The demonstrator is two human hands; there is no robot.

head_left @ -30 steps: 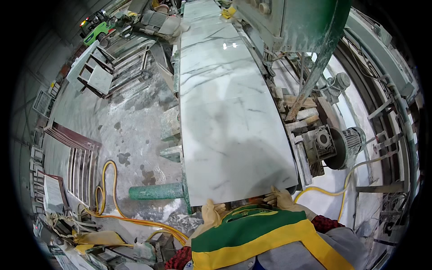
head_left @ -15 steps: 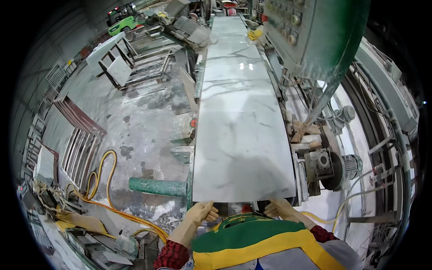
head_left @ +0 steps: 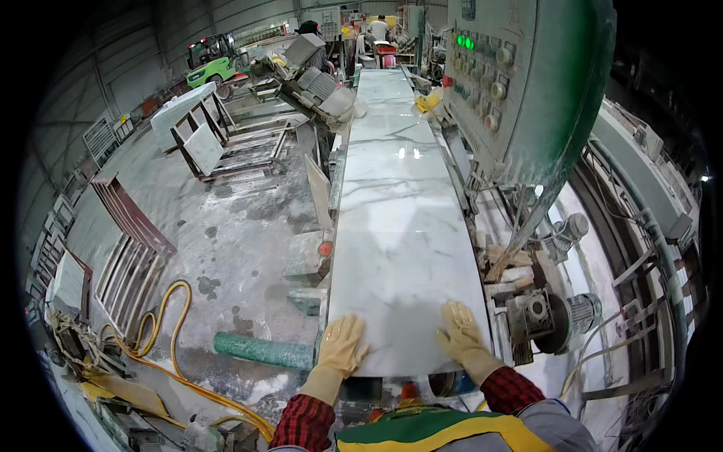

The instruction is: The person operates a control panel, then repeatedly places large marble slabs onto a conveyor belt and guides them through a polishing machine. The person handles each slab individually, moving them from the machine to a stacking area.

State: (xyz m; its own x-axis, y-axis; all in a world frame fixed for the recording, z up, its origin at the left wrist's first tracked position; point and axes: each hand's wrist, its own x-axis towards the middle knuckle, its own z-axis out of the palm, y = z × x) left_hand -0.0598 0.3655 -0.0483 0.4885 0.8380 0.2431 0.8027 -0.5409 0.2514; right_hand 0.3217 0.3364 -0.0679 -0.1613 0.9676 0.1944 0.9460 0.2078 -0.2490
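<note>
A glossy white stone slab (head_left: 407,264) with grey veins lies flat in front of me, with more veined slabs running away beyond it along the conveyor line. My left hand (head_left: 343,346), in a cream rubber glove, rests palm down on the slab's near left corner with the fingers stretched out. Near the right edge my right hand (head_left: 463,337), gloved the same way, lies flat with its fingers pointing away from me. Neither hand grips anything.
A control cabinet (head_left: 501,83) with lit green lamps overhangs the right side. Below it sits a motor (head_left: 535,316). Left are a green pipe (head_left: 263,350), a yellow hose (head_left: 177,324), metal racks (head_left: 132,279) and a green forklift (head_left: 211,64). A person (head_left: 379,30) stands far ahead.
Both hands have come up from the slab's near edge and now lie on its top surface. My view has tilted up, showing more of the far end.
</note>
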